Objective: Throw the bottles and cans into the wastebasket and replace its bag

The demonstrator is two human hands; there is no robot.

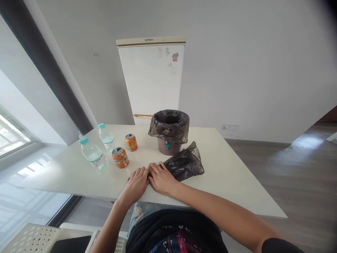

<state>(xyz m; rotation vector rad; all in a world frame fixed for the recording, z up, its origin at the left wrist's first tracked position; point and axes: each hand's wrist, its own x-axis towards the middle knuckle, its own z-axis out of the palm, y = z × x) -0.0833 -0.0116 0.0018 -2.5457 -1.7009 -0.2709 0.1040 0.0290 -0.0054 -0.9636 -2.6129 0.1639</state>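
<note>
A dark, see-through plastic bag [187,163] lies on the table, its loose end spread out to the right of my hands. My right hand [161,178] presses down with fingers curled over the gathered part of the bag. Right beside it, my left hand [137,182] is closed over the bag's narrow other end, and a dark bit shows at its left edge. The two hands touch or nearly touch. Most of the bunched part is hidden under my fingers. Just behind the bag stands a trash can [162,145] with a black liner [170,131] folded over its rim.
Two orange cans [120,159] and two clear bottles [93,154] with teal caps stand to the left on the white table [223,182]. Behind the table is a white refrigerator [152,77]. A perforated pale chair [34,239] sits at lower left.
</note>
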